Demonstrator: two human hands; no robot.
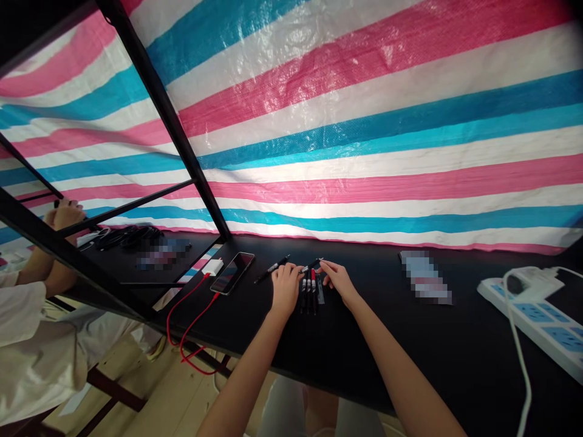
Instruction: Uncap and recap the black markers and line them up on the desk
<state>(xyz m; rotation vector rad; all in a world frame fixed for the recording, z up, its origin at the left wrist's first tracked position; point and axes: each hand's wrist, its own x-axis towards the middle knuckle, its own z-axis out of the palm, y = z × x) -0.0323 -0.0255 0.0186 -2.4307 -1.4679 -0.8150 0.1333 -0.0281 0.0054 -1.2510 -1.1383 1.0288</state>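
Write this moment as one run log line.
left hand: holding black pen | right hand: at its other end | pen row: between hands | phone: cabled

Striped plastic sheeting (364,121); black frame (159,100); tiled floor (182,400).

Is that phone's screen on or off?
Off, it seems: the phone shows a plain dark face with no lit picture, though a red cable runs to its near end.

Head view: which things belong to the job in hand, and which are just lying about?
In the job, it seems:
- dark pen, between left hand and right hand
- row of pens beneath it
- perhaps the lone pen

Lying about:
- phone
- white charger
- power strip
- pixelated item
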